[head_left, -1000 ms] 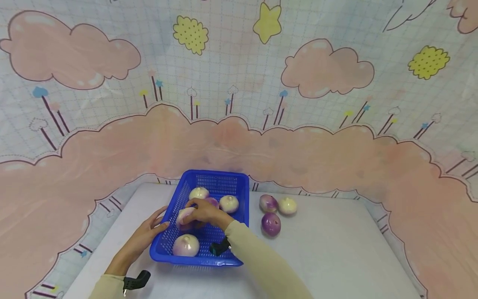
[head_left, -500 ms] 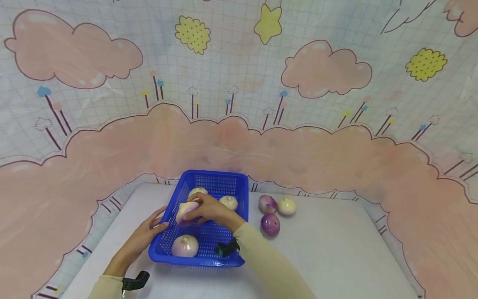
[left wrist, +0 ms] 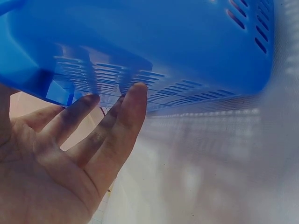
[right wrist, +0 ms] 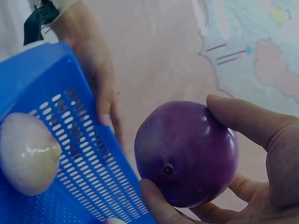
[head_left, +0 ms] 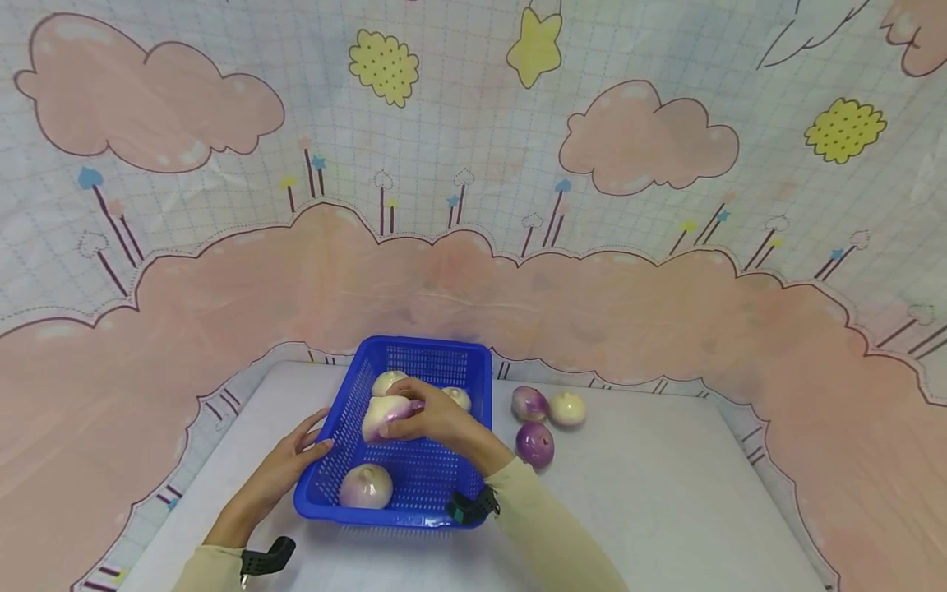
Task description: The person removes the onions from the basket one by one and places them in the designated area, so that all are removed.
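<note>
Onion (purple-white), in right fingers, over blue basket

One table; one blue basket. Two hands, left hand and right hand, each with one black wrist device. Seven onions can be counted. Four are at the basket: one near-left onion, one far-left onion, one far-right onion and one held onion. Near the table's far edge, three: two purplish onions, one pale onion. The right hand hides part of the basket's inside.
</note>
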Demonstrator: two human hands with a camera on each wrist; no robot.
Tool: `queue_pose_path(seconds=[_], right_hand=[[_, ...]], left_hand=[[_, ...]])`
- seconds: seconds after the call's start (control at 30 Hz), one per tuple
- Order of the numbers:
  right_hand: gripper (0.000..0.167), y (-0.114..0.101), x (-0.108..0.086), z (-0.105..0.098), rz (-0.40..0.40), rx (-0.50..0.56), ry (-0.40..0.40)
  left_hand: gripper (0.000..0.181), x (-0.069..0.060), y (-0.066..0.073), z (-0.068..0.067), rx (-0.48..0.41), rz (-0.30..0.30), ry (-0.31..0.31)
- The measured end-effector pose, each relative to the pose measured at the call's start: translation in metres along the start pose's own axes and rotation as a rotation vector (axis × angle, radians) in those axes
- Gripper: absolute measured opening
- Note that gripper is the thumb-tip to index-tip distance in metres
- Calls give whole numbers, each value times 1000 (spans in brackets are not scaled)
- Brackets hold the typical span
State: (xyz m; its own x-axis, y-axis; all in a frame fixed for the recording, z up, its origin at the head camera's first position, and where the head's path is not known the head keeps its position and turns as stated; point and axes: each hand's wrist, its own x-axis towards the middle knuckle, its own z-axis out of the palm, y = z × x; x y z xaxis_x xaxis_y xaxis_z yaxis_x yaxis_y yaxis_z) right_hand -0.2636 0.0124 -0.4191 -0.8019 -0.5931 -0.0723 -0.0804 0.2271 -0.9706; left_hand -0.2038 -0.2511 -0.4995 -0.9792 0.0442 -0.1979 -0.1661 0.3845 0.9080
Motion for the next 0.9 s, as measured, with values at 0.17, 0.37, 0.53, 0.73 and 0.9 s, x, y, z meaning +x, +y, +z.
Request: queue_pose_path(seconds=[0.17,0.37,0.53,0.73,0.9], right_hand=[[47,-2,-11,-9,-32,7,21],[45,-1,-20,-18,-53,45,13],[44,1,-27,-25,-69,44,11],[44,6,-38,-33,-83,41,15],[47,8,-48,-39,-82,5,61]], left_hand=[[76,0,1,1,3,-4,3],[77,1,2,2,5,-10,8],[77,1,3,2,-3,-13,7],[77,1,4,2,-1,-19,6],[77,3,3,3,6,-15,12]])
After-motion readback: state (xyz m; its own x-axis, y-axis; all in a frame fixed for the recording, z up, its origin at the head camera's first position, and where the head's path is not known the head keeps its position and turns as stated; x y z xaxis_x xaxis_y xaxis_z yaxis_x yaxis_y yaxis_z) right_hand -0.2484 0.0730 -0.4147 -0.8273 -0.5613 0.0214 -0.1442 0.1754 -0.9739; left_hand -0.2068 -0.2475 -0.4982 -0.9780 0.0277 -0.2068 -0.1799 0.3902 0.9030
